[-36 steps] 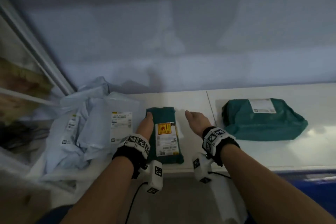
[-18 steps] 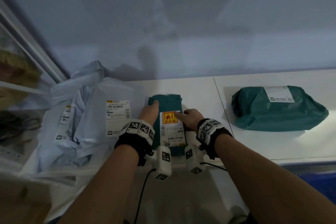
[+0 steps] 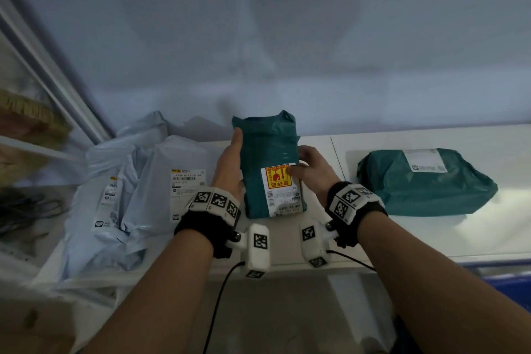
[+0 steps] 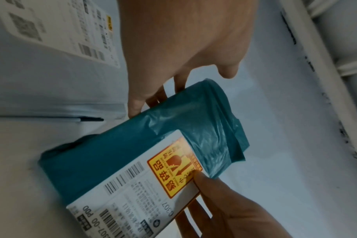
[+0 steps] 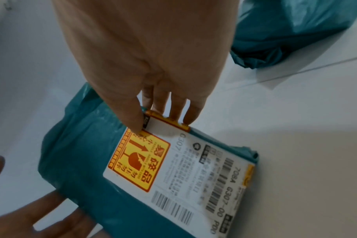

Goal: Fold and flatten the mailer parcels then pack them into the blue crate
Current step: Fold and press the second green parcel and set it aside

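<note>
A small teal mailer parcel (image 3: 267, 152) with a white label and a yellow-red sticker is raised off the white table (image 3: 431, 236), its far end tilted up. My left hand (image 3: 232, 158) lies along its left side, straight fingers underneath and thumb up beside the edge. My right hand (image 3: 304, 164) pinches the right edge, thumb on the label and fingers below. The left wrist view shows the parcel (image 4: 132, 153) with my left fingers (image 4: 137, 103) passing behind it. In the right wrist view my right thumb (image 5: 132, 119) presses the label corner of the parcel (image 5: 75, 161).
A larger, puffy teal parcel (image 3: 425, 184) lies on the table to the right. A heap of pale grey-blue mailers (image 3: 129, 195) with labels covers the left end. A corner of the blue crate (image 3: 511, 287) shows below the table's front edge at right. A wall closes the back.
The small teal parcel lay flat under both hands; now it is lifted and tilted up. My right hand moved onto its right edge and took hold.
</note>
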Demonstrator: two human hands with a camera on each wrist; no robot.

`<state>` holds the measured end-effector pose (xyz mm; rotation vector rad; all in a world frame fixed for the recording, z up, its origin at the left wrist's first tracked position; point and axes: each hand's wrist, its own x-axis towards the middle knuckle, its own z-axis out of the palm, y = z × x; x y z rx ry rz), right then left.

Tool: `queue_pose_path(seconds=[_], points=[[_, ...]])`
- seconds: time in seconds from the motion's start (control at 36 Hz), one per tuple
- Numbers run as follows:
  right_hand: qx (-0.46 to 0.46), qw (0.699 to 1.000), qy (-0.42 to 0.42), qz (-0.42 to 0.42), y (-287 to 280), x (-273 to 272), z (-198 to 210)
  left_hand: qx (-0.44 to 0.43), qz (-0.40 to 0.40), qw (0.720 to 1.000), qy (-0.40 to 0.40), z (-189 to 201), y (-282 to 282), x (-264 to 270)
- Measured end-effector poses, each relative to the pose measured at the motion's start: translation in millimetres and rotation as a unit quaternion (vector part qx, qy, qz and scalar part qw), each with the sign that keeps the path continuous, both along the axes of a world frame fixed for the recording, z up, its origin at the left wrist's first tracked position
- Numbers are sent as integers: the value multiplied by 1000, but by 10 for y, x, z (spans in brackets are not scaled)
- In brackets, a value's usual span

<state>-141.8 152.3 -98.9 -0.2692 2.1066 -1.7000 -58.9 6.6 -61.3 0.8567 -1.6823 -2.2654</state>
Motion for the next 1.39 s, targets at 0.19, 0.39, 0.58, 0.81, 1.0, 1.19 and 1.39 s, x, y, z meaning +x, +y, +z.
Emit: queue_pose_path(seconds=[0.19,0.39,0.58,0.81,1.0,1.19,1.39], points=[[33,997,29,61,106,149,106,-8,11,1000,-2,93,111,53],[8,999,28,25,68,225,148,-103,-59,992,49,-36,115,65],[-30,999,20,-9,55,240,166,-54,-81,991,89,-66,91,56],[-83,983,-124,-104,154,195,155,-212,-106,971,-32,-184,36,88],[-123,943,-265,-157,326,88,8,-373,-145,910,-108,-524,-108,68],[-73,926,-322,-182,326,152,-340,-402,-183,880,-175,-653,-21,2],[340,932,-128,-7,553,217,-343,-514,-273,781,-227,-917,75,-6]])
